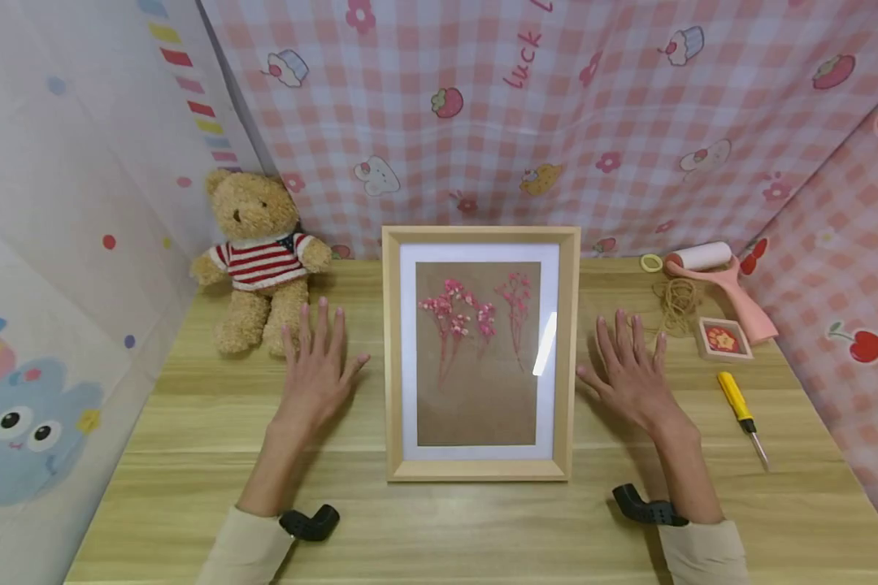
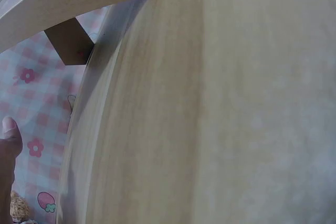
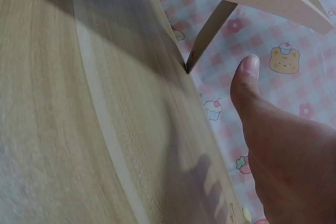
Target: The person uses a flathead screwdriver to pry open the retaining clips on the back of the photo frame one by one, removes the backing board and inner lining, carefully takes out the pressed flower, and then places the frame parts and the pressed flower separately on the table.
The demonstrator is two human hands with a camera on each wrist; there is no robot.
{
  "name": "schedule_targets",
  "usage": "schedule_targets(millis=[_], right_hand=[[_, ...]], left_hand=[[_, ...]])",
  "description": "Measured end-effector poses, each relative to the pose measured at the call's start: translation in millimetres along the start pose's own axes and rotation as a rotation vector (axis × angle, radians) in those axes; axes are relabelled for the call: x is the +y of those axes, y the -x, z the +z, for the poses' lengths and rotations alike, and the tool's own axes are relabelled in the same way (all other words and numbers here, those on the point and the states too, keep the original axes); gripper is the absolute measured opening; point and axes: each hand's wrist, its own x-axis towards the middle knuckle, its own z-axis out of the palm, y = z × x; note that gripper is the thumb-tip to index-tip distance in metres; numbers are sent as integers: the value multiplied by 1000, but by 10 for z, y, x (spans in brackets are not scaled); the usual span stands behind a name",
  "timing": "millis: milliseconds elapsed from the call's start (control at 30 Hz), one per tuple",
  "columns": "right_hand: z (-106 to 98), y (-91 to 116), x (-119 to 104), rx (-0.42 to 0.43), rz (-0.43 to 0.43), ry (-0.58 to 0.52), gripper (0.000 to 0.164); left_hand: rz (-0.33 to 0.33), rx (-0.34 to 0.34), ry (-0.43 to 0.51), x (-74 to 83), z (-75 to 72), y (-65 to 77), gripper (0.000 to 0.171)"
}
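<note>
A pale wooden picture frame [image 1: 393, 366] stands in the middle of the table, propped by a back leg [image 3: 211, 32] that shows in the right wrist view. Behind its glass, pink dried flowers [image 1: 449, 309] lie on a brown sheet with a white border. My left hand [image 1: 318, 370] is to the left of the frame, fingers straight and spread, holding nothing. On the other side my right hand [image 1: 632, 374] is likewise spread and bare. Both thumbs point toward the frame, apart from its sides.
A teddy bear [image 1: 263, 264] in a striped sweater sits at the back left. Toward the right lie a lint roller [image 1: 732, 284], twine [image 1: 679, 305], a yellow ring [image 1: 651, 262], a small square box [image 1: 723, 340] and a yellow screwdriver [image 1: 739, 406]. Patterned curtains [image 1: 439, 162] enclose the table [image 1: 475, 528].
</note>
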Motion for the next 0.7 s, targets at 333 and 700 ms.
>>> schedule_targets(millis=[333,700], right_hand=[[-33,-7,-30,50,-90,-68,83],[-44,30,-36,-9,-30,8,85]], left_hand=[[-13,-5,-20,74,-62,1,83],[-23,25,-25,81,-35,16,85]])
